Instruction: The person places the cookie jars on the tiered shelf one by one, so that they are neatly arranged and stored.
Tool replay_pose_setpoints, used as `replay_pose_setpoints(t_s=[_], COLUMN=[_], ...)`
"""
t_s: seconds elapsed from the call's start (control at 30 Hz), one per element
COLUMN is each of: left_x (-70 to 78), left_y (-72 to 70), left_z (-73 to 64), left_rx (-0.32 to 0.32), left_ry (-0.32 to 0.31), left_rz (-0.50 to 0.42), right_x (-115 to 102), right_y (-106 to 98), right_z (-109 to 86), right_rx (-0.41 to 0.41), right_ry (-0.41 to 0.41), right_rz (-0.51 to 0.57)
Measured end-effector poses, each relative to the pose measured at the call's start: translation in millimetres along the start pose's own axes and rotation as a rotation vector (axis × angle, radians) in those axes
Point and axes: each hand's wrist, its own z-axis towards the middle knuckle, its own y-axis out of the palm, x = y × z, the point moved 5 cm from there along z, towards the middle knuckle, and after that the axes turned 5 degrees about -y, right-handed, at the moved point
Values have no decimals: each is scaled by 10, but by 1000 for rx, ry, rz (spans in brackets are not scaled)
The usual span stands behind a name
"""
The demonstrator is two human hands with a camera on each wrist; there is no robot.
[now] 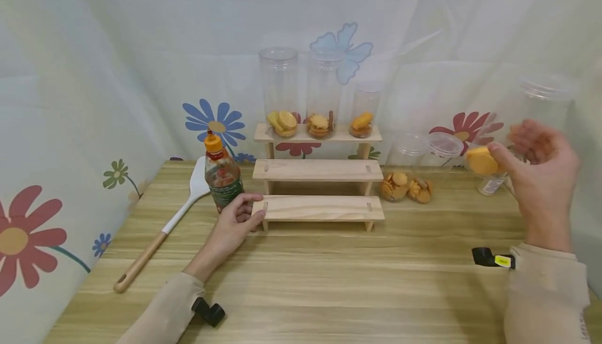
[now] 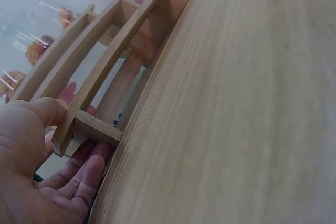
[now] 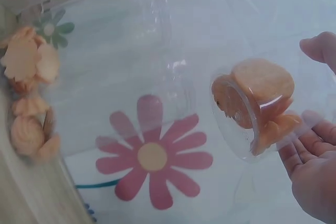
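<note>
My left hand (image 1: 235, 216) grips the left end of a three-tier wooden stand (image 1: 317, 208) at its lowest shelf. In the left wrist view its thumb lies at the shelf's end, with fingers by the stand's leg (image 2: 97, 127). Raised at the right, my right hand (image 1: 547, 163) holds a clear jar (image 3: 236, 148) that lies tilted, its base to the left. Round orange-tan biscuits (image 1: 482, 161) sit in the base of this jar. Three clear jars stand on the top shelf with biscuits inside: left jar (image 1: 279, 93), middle jar (image 1: 324, 90), smaller right jar (image 1: 369, 106).
Right of the stand, two clear jars with biscuits (image 1: 395, 184) stand on the table (image 1: 329, 286). A sauce bottle (image 1: 223, 176) with an orange cap stands left of the stand. Beside it lies a white spatula (image 1: 169, 224) with a wooden handle. A patterned curtain (image 1: 155, 35) hangs behind.
</note>
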Motion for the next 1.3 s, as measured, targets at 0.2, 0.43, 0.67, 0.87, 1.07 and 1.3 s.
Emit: replay_pose_setpoints(t_s=[0.2,0.43,0.67,0.87,1.07,1.3], left_x=[-4,-7,-15,-21,-29,-12], left_y=[-9,15,14,-3,3,7], left_z=[1,23,22,8,4,9], left_rx=[2,-7,-8,-5,-5,0], left_ry=[3,8,7,5,-4,6], left_rz=[-3,-7,-12,-9,-8,-15], right_x=[-160,-252,-265,-241,-224,-183], right_y=[162,335,596,1047,1514,1962], right_z=[-77,-164,-300,-493,-625,-745], right_rx=[-71,-157,-268,-424,-548,-666], right_ry=[-91,-144,-166,-205,-225,-201], right_rz=[-75,-36,-86,-100,-22,-12])
